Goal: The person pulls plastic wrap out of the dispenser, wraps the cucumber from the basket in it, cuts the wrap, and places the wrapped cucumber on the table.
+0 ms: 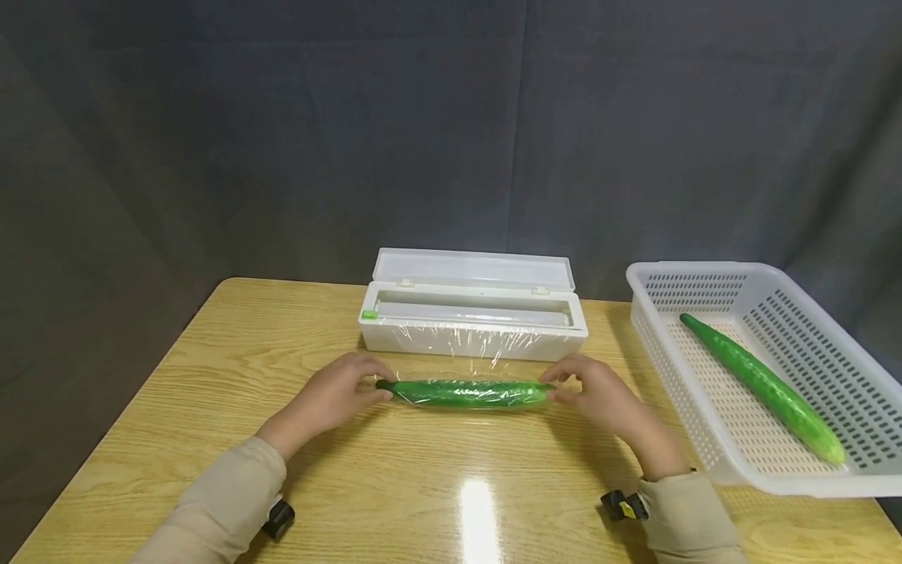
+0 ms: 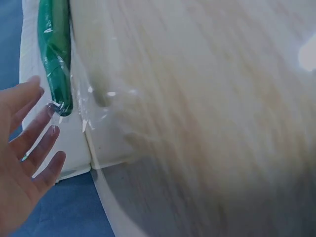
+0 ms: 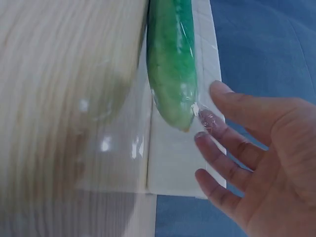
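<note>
A green cucumber [image 1: 465, 393] under clear plastic wrap [image 3: 170, 98] lies crosswise at the middle of the table. My left hand [image 1: 331, 399] is at its dark end, and my right hand [image 1: 606, 399] is at its pale end. In the left wrist view the fingers [image 2: 42, 148] are spread and fairly straight, one fingertip touching the cucumber's tip. The right wrist view shows the fingers [image 3: 222, 158] likewise extended, with wrap over one fingertip. Behind the cucumber stands a white wrap dispenser [image 1: 377, 338], its lid [image 1: 472, 269] raised; film stretches from it toward the cucumber.
On the right stands a white plastic basket [image 1: 676, 407] with another cucumber [image 1: 764, 384] in it. A small green slider [image 1: 369, 314] sits at the dispenser's left corner. A dark curtain [image 1: 451, 141] hangs behind the wooden table [image 1: 395, 486].
</note>
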Demonstrator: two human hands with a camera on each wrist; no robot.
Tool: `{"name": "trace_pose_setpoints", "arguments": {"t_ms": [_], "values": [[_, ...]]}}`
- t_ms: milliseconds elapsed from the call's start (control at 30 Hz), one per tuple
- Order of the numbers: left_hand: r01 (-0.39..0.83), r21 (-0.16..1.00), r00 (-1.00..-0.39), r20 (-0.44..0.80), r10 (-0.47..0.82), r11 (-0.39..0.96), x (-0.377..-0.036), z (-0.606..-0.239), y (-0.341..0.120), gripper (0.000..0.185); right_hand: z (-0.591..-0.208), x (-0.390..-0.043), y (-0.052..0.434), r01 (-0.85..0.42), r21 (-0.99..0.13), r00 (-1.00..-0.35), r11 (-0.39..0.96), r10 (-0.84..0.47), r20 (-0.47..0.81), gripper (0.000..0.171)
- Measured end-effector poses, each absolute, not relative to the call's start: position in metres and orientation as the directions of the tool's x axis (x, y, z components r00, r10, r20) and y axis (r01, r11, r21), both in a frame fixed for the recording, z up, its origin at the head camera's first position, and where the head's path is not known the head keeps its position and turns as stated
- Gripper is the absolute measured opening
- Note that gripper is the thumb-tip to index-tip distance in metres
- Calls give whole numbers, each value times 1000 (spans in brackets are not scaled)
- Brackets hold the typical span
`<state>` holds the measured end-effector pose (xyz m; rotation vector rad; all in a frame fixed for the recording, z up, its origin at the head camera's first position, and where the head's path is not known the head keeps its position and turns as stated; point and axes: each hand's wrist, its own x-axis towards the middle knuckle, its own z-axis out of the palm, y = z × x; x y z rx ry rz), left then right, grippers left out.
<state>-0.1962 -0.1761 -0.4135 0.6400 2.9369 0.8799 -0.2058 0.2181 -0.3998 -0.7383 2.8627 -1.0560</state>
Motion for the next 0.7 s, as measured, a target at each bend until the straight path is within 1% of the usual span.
{"name": "trace_pose_setpoints", "arguments": {"t_ms": [100, 200, 433, 567, 700], "values": [[404, 495, -905, 95, 414, 770, -198, -415, -173, 29, -401, -206, 216, -434, -612, -880, 661, -456, 131, 25], [401, 484, -905, 77, 419, 778, -200, -417, -172, 34, -402, -206, 214, -435, -613, -879, 660, -459, 129, 29], [395, 480, -902, 41, 429, 784, -207, -418, -170, 34, -407, -213, 211, -442, -629, -873, 639, -468, 139, 33], [384, 519, -901, 30, 433, 764, -211, -419, -169, 28, -409, -217, 208, -424, -636, -880, 645, -460, 119, 32], [347, 582, -905, 3, 425, 736, -215, -420, -168, 26, -409, -218, 208, -402, -639, -889, 656, -446, 102, 28]]}}
